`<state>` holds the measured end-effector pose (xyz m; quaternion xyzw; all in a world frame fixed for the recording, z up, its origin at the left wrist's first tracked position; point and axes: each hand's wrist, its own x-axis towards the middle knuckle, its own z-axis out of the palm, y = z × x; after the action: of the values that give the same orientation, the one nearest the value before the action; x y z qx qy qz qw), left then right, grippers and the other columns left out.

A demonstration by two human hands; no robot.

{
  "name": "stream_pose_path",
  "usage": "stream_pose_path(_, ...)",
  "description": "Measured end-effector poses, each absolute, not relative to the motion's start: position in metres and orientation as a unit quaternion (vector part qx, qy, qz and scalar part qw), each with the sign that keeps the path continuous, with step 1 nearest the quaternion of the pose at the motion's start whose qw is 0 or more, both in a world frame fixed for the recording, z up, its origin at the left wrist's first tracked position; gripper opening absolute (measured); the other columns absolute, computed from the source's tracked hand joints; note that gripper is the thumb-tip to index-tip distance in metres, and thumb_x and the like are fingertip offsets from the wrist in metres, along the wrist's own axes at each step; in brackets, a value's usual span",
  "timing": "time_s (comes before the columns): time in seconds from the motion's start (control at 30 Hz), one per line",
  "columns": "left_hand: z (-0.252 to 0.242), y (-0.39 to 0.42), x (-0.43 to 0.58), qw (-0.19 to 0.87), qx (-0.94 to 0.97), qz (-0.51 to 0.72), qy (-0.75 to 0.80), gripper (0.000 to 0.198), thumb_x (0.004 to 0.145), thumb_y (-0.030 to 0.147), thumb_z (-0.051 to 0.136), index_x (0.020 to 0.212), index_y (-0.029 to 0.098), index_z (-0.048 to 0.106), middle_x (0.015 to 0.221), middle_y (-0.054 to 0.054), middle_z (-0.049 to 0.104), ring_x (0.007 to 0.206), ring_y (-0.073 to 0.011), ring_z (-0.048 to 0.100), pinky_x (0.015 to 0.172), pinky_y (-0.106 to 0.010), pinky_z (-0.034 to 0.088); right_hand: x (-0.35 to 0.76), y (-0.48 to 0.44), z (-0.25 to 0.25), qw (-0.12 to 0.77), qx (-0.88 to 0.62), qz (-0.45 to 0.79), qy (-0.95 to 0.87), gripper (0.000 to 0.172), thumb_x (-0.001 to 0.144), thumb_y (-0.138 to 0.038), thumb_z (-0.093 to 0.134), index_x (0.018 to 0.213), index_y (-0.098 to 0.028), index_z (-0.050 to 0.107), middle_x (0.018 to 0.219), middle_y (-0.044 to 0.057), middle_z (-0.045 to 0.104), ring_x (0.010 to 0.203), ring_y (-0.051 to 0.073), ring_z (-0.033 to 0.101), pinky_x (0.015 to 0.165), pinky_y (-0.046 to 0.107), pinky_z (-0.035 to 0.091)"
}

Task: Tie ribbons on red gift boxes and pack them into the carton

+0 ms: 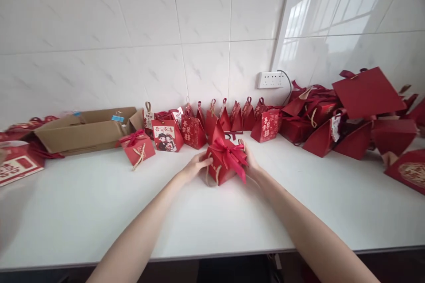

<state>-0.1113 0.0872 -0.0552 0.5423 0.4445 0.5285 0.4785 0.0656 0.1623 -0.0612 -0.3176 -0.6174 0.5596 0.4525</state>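
Between my two hands is a red gift box (223, 172) with a bright red ribbon bow on top and gold rope handles, standing on the white table. My left hand (196, 166) grips its left side, thumb towards the front near a rope handle. On the far right side, my right hand (251, 159) holds the box; most of its fingers are hidden behind the bow and box. Just behind stands a row of pointed red gift boxes with ribbon loops, among them a red box with gold lettering (266, 126).
At the left lies an open brown cardboard box (83, 135), with a small red rope-handled box (137, 149) and a red box with a cartoon couple (166, 136) beside it. Red boxes are heaped at the right (368, 93). A power socket (270, 80) is on the tiled wall.
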Motion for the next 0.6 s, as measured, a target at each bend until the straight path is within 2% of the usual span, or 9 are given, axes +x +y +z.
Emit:
stream_pose_path(0.1,-0.063,0.095,-0.117,0.374,0.499,0.596,0.506,0.058,0.063,0.049,0.071,0.109,0.017,0.058,0.119,-0.013,0.060,0.111,-0.0296,0.055,0.094,-0.042,0.045,0.061,0.160,-0.063,0.449,-0.304,0.628,-0.559,0.056,0.078,-0.071,0.034,0.082,-0.020,0.058,0.079,0.004,0.069,0.079,0.023,0.065,0.074,0.035,0.051)
stream_pose_path(0.17,-0.062,0.098,-0.120,0.322,0.482,0.616,0.533,0.056,0.067,0.047,0.069,0.112,0.016,0.056,0.123,-0.014,0.057,0.116,-0.0284,0.052,0.096,-0.041,0.044,0.061,0.156,-0.063,0.455,-0.271,0.644,-0.551,0.049,0.077,-0.065,0.045,0.093,-0.021,0.059,0.091,0.003,0.068,0.088,0.023,0.064,0.076,0.033,0.050)
stream_pose_path(0.3,-0.054,0.096,-0.121,0.290,0.491,0.631,0.525,0.046,0.076,0.047,0.061,0.114,0.021,0.057,0.124,-0.008,0.058,0.117,-0.0251,0.052,0.098,-0.038,0.043,0.068,0.149,-0.057,0.461,-0.194,0.641,-0.583,0.051,0.079,-0.064,0.046,0.111,-0.027,0.057,0.119,0.004,0.060,0.110,0.025,0.054,0.082,0.034,0.049)
stream_pose_path(0.4,-0.051,0.092,-0.117,0.317,0.468,0.664,0.490,0.047,0.075,0.050,0.060,0.111,0.021,0.061,0.122,-0.007,0.061,0.117,-0.0273,0.052,0.099,-0.041,0.042,0.071,0.142,-0.051,0.471,-0.177,0.630,-0.591,0.052,0.078,-0.067,0.045,0.111,-0.028,0.056,0.126,0.005,0.054,0.122,0.026,0.044,0.087,0.037,0.048)
stream_pose_path(0.5,-0.051,0.088,-0.111,0.379,0.452,0.676,0.442,0.052,0.074,0.057,0.056,0.109,0.019,0.063,0.122,-0.007,0.061,0.120,-0.0285,0.050,0.103,-0.043,0.039,0.068,0.135,-0.048,0.449,-0.220,0.609,-0.615,0.042,0.076,-0.060,0.055,0.101,-0.026,0.053,0.110,0.005,0.061,0.104,0.024,0.056,0.081,0.038,0.050)
stream_pose_path(0.6,-0.050,0.083,-0.106,0.360,0.492,0.658,0.442,0.052,0.074,0.058,0.057,0.109,0.020,0.064,0.123,-0.006,0.060,0.125,-0.0280,0.045,0.109,-0.042,0.031,0.065,0.130,-0.046,0.427,-0.254,0.600,-0.627,0.042,0.074,-0.059,0.058,0.096,-0.024,0.050,0.090,0.002,0.063,0.077,0.018,0.061,0.073,0.037,0.052)
